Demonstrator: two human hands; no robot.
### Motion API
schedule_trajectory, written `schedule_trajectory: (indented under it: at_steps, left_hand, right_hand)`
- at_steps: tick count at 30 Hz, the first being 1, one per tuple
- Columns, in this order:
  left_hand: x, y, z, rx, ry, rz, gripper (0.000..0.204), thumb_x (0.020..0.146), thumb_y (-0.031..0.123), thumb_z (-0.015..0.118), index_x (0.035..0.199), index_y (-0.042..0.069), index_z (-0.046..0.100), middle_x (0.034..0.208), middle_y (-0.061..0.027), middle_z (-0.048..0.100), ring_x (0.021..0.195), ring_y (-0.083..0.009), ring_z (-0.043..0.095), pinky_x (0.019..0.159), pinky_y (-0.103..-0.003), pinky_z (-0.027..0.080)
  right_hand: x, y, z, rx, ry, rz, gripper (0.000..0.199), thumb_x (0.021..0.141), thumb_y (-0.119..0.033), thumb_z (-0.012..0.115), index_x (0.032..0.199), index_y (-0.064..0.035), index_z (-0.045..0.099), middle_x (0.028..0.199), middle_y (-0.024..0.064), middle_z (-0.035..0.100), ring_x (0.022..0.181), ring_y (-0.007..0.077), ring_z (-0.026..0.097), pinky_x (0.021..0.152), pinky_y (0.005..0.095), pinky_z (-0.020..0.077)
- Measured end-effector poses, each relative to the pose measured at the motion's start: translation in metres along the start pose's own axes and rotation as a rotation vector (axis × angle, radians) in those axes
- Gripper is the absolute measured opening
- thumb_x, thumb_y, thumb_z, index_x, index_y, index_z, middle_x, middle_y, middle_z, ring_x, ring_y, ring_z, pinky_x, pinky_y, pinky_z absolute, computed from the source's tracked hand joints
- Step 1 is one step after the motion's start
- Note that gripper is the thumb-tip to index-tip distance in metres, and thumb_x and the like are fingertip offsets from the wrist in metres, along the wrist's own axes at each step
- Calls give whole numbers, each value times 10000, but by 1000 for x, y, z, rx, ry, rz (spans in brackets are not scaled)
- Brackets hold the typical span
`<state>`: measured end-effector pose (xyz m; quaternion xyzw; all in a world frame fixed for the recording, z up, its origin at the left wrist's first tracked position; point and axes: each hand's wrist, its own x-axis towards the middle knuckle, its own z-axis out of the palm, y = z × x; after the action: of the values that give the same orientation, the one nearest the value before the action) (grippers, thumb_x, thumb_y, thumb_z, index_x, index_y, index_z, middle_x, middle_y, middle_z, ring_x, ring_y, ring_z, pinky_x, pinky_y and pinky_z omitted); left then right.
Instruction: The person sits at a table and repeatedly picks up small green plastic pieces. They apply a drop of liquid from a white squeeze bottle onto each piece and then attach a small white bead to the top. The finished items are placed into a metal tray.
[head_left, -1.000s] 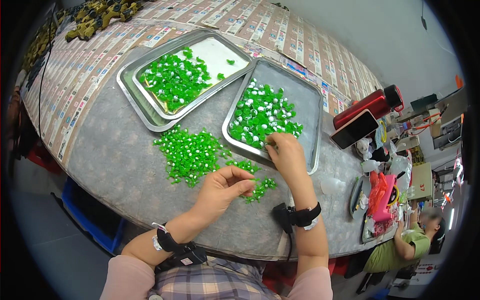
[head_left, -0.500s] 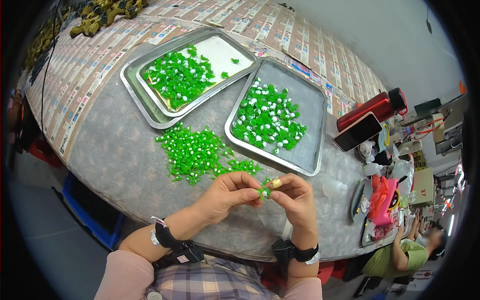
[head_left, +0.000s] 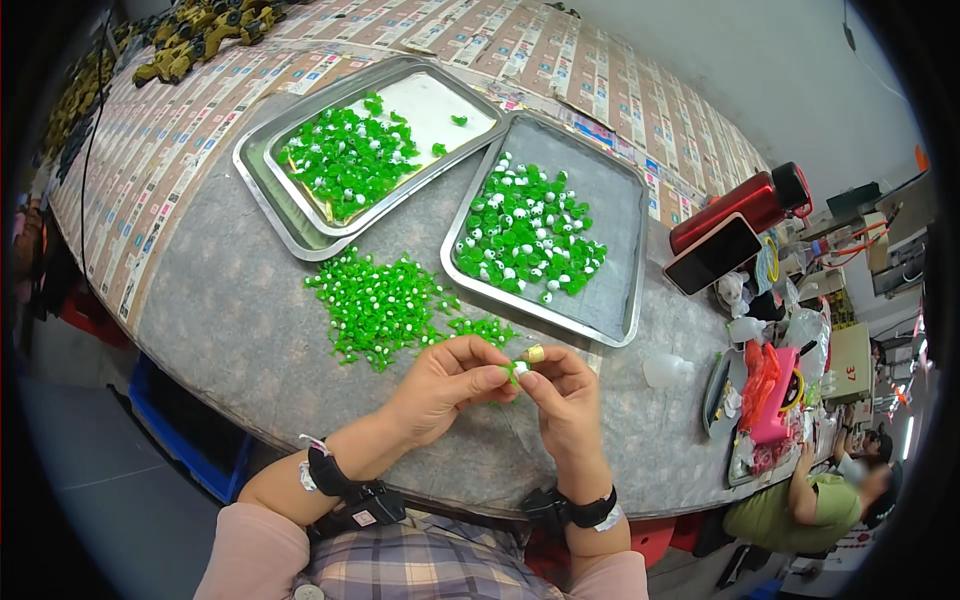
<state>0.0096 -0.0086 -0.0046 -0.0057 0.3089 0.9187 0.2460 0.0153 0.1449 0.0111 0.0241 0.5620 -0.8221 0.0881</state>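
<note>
Because your left hand (head_left: 436, 388) and right hand (head_left: 566, 402) both pinch one small green-and-white piece (head_left: 518, 371) above the table (head_left: 465, 450) in the head view, near the loose green pile (head_left: 375, 308), a slip of either fingertip grip could drop it among those similar bits. Your fingers cover much of it, so you can't make out how its parts meet; your right hand's lower fingers are curled out of sight.

Small green and white piece (head_left: 519, 370), partly hidden, between fingers (head_left: 486, 378)
</note>
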Motion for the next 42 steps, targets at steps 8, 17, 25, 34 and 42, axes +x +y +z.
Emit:
schedule_trajectory:
  at_steps: [8,17,25,34,42]
  left_hand:
    - [0,1,2,19,22,-8,91,780,64,552,863,27,538,799,-56,588,740,-127,576,686,-240,474]
    - [0,2,3,244,87,85,111,763,54,574,858,-1,557,780,-65,592,713,-117,569,665,-231,468]
    - [-2,0,4,358,90,125,120,764,58,576,860,-13,566,781,-62,598,718,-99,566,657,-212,464]
    - [-3,-2,2,468,130,147,111,761,58,580,848,-11,576,783,-52,599,708,-82,556,631,-188,444]
    - [-5,-2,5,797,118,382,93,746,62,595,806,-8,587,786,-45,593,703,-79,550,615,-198,444]
  right_hand:
    - [-2,0,2,-84,42,-154,180,729,31,580,902,14,533,839,79,591,762,114,570,672,205,455]
    - [-3,-7,-6,-153,-11,-161,158,717,39,593,868,13,554,830,74,597,764,122,579,669,212,462]
    - [-3,-11,-5,-154,-3,-101,144,721,21,596,861,13,563,797,66,603,746,112,578,641,195,448]
    - [-4,-10,-3,-210,2,-125,141,723,22,595,858,17,558,806,70,602,747,114,579,649,201,454]
    - [-6,-9,-7,-126,-32,-35,156,734,24,582,888,31,552,841,98,594,777,137,579,666,218,468]
